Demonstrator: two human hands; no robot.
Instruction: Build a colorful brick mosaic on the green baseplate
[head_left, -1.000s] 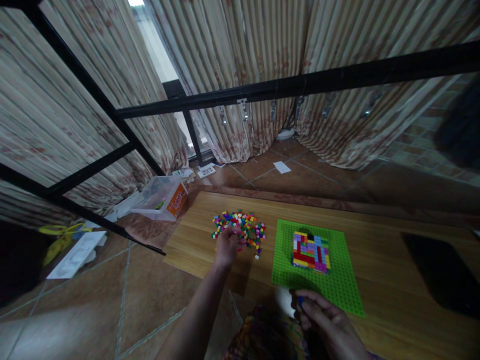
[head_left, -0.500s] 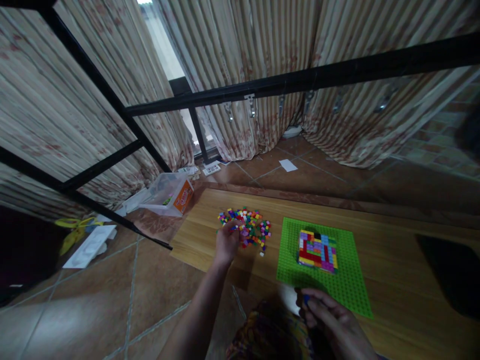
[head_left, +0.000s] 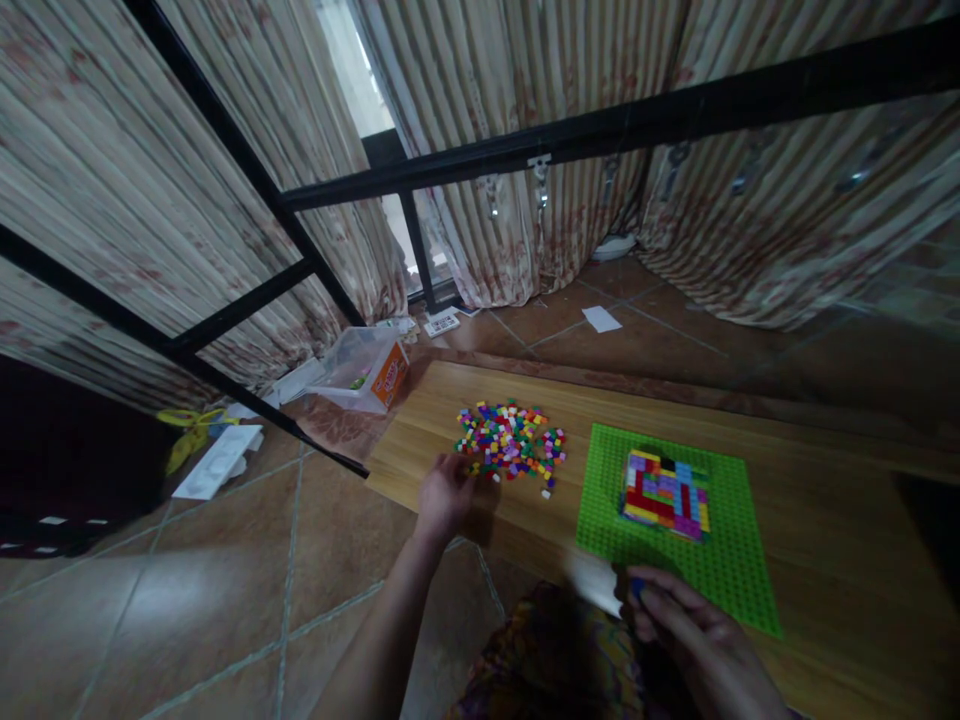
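Now, left hand: the left hand [head_left: 444, 497] sits at the lower left edge of the loose brick pile [head_left: 510, 445], fingers curled narrow toward the nearest pieces; whether a brick is pinched between them cannot be told.
Change: half a second ago this hand lay over the pile's left part; it now rests just off its near edge, so it seems to have drawn back from the bricks, with or without a pick.
Right hand: the right hand [head_left: 694, 640], at the lower right of the frame, is closed narrow on a small blue brick [head_left: 636, 588] at the fingertips, as in the earlier pictures.
Baseplate: the green baseplate [head_left: 720, 570] lies right of centre on the wooden surface [head_left: 810, 500], its near edge just above the right hand.
Build: a flat multicoloured block of bricks [head_left: 664, 495] stands on the plate's upper half, untouched.
Pile: centre of the frame, left of the plate, apart from it.
Around: a clear plastic box [head_left: 364, 367] with an orange label lies on the tiled floor [head_left: 225, 600] at centre left; striped curtains [head_left: 525, 90] and a black metal frame [head_left: 600, 130] fill the top.
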